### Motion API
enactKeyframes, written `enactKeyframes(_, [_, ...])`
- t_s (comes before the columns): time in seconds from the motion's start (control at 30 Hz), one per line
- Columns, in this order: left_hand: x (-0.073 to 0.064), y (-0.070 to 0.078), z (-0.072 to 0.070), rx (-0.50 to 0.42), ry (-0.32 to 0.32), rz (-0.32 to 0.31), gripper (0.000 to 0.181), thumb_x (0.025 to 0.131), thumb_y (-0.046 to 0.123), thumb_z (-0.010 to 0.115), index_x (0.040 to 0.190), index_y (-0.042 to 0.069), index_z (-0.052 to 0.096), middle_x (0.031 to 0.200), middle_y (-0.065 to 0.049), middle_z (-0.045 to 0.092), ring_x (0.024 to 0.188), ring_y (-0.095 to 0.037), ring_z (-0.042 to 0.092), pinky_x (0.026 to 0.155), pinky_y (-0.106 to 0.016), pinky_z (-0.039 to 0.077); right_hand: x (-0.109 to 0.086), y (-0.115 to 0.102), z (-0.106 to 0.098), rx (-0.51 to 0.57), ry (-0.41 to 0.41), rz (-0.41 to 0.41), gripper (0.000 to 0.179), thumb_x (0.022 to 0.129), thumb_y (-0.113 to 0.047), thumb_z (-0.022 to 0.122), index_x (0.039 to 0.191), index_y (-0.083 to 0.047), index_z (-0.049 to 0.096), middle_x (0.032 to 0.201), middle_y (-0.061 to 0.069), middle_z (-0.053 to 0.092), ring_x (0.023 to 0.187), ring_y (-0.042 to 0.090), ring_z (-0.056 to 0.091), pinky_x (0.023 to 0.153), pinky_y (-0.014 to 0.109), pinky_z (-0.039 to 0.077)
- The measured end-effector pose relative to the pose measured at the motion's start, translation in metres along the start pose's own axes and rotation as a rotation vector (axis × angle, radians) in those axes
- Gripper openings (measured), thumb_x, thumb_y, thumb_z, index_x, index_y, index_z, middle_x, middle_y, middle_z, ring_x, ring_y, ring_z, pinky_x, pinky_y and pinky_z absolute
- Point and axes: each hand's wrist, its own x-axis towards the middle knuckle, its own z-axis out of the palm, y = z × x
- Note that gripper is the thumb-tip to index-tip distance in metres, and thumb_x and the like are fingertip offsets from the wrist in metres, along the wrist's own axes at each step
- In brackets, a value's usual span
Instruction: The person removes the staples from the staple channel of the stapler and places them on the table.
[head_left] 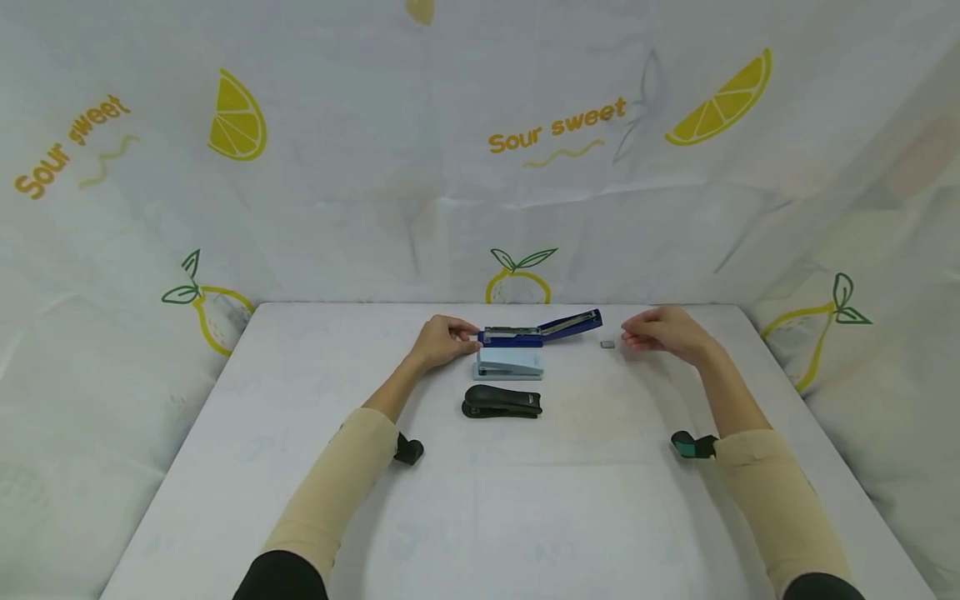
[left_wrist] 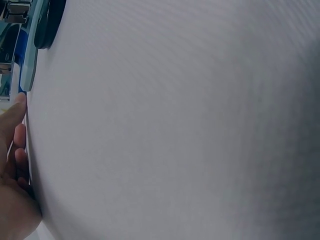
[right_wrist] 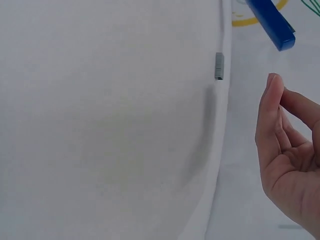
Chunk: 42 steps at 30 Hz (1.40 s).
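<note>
A dark blue stapler (head_left: 512, 337) stands opened at the far side of the table, its top arm (head_left: 573, 325) slanting up to the right and metal parts exposed. My left hand (head_left: 444, 342) pinches its left end between thumb and fingers; the left wrist view shows the thumb (left_wrist: 20, 100) right at the blue base. A small grey strip of staples (head_left: 607, 344) lies right of the stapler. Just right of that strip hovers my right hand (head_left: 663, 332), fingers loosely bent, nothing visible in them. In the right wrist view, thumb and index fingertip are close together.
A light blue stapler (head_left: 510, 364) lies closely in front of the dark blue one. Nearer still is a black stapler (head_left: 502, 402). Behind the white table (head_left: 480, 517) hangs a white curtain (head_left: 337, 192) with lemon prints.
</note>
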Motion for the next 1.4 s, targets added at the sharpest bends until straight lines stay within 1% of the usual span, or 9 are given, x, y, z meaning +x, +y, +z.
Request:
enactKeyframes(0.17, [-0.001,-0.002,0.0,0.005,-0.003,0.006,0.029,0.092,0.018,0.087,0.118,0.005,0.082,0.088,-0.002,0.071,0.074,-0.009,0.051,0.073,-0.024,0.04,-0.008,-0.017,-0.002,0.056,0.04,-0.064,0.05,0.113,-0.017,0.058,0.144,0.022,0.051,0.1,-0.005,0.079,0.092,0.005,0.078,0.088,0.023,0.064])
enactKeyframes(0.33, [-0.001,-0.003,0.001,0.003,-0.005,0.021,0.03,0.092,0.018,0.087,0.118,0.004,0.082,0.089,-0.003,0.071,0.075,-0.01,0.052,0.073,-0.024,0.041,-0.012,-0.038,0.005,0.008,0.064,-0.085,0.049,0.112,-0.021,0.061,0.143,0.017,0.055,0.095,-0.011,0.078,0.091,0.004,0.077,0.089,0.024,0.064])
enactKeyframes(0.53, [-0.002,-0.004,0.002,0.015,0.003,0.043,0.033,0.092,0.019,0.087,0.12,0.004,0.081,0.091,-0.006,0.073,0.077,-0.011,0.052,0.074,-0.023,0.041,-0.021,-0.065,0.027,-0.019,0.073,-0.134,0.044,0.11,-0.019,0.064,0.137,0.017,0.061,0.1,0.003,0.081,0.086,0.008,0.079,0.085,0.026,0.065])
enactKeyframes(0.7, [-0.005,-0.007,0.0,0.001,0.011,0.033,0.036,0.093,0.017,0.087,0.125,0.004,0.078,0.096,-0.008,0.074,0.081,-0.012,0.053,0.076,-0.023,0.042,-0.021,-0.078,0.047,-0.037,0.031,-0.182,0.043,0.109,-0.019,0.066,0.134,0.016,0.063,0.1,0.007,0.081,0.084,0.012,0.079,0.081,0.026,0.065])
enactKeyframes(0.87, [-0.009,-0.011,-0.001,-0.024,0.018,0.04,0.031,0.094,0.015,0.085,0.122,0.005,0.079,0.098,-0.009,0.076,0.083,-0.011,0.056,0.077,-0.022,0.045,-0.021,-0.089,0.064,-0.061,0.002,-0.227,0.039,0.108,-0.021,0.069,0.129,0.012,0.068,0.102,0.017,0.08,0.085,0.018,0.08,0.08,0.029,0.066])
enactKeyframes(0.93, [-0.011,-0.011,-0.001,-0.032,0.002,0.047,0.028,0.095,0.015,0.084,0.121,0.005,0.08,0.099,-0.009,0.077,0.083,-0.011,0.058,0.078,-0.021,0.045,-0.021,-0.091,0.069,-0.067,-0.006,-0.238,0.037,0.107,-0.02,0.07,0.127,0.011,0.069,0.103,0.02,0.08,0.087,0.021,0.081,0.081,0.031,0.067])
enactKeyframes(1.1, [-0.021,-0.011,-0.002,-0.058,-0.052,0.04,0.023,0.097,0.014,0.079,0.119,0.006,0.081,0.098,-0.009,0.077,0.085,-0.011,0.059,0.079,-0.022,0.046,-0.017,-0.095,0.085,-0.069,-0.043,-0.243,0.037,0.107,-0.019,0.069,0.13,0.01,0.069,0.107,0.017,0.08,0.092,0.026,0.081,0.083,0.032,0.067])
enactKeyframes(1.3, [-0.028,-0.011,-0.003,-0.081,-0.09,0.037,0.02,0.096,0.014,0.079,0.115,0.008,0.082,0.095,-0.005,0.076,0.085,-0.011,0.059,0.079,-0.022,0.047,-0.009,-0.1,0.104,-0.052,-0.082,-0.265,0.036,0.107,-0.018,0.069,0.131,0.01,0.068,0.121,0.031,0.075,0.103,0.038,0.08,0.088,0.034,0.066])
enactKeyframes(1.4, [-0.031,-0.009,-0.003,-0.093,-0.108,0.033,0.019,0.096,0.015,0.081,0.114,0.009,0.082,0.097,-0.004,0.076,0.085,-0.012,0.06,0.079,-0.023,0.047,-0.005,-0.101,0.113,-0.065,-0.098,-0.287,0.036,0.107,-0.018,0.07,0.131,0.008,0.069,0.127,0.034,0.073,0.11,0.041,0.078,0.092,0.034,0.066])
